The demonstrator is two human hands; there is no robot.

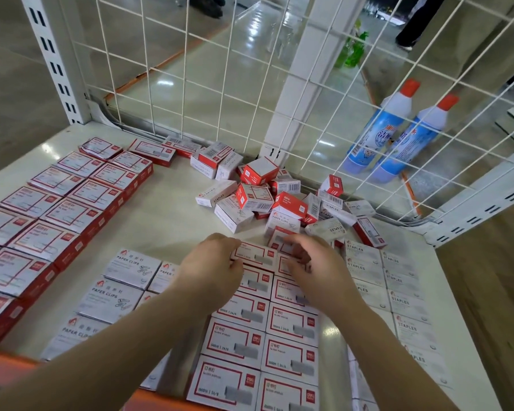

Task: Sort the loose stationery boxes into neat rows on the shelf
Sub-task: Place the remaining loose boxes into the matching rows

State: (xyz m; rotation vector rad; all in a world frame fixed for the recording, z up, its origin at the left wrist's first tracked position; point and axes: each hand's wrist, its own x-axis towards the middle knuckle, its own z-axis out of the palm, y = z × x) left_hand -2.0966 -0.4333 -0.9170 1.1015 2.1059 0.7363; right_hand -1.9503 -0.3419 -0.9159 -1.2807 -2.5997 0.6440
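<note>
Two bare arms reach out from us over the shelf (166, 221). Beneath them lie two neat columns of red-framed boxes (261, 345), flanked on the left by paper-clip boxes (110, 301) and on the right by a column of staples boxes (404, 304). Our left hand (211, 271) has its fingers (232, 243) curled onto the edge of the far box (254, 255) at the head of the left column. Our right hand (315, 262) hovers just beside it over the right column with fingers bent; we cannot tell whether it holds anything. Farther left, flat red boxes (51, 209) sit in two tidy rows. Beyond the hands, a loose heap of boxes (267, 194) is tumbled against the wire grid (220, 69). Behind the grid stand two blue bottles (398, 129) with red caps.
</note>
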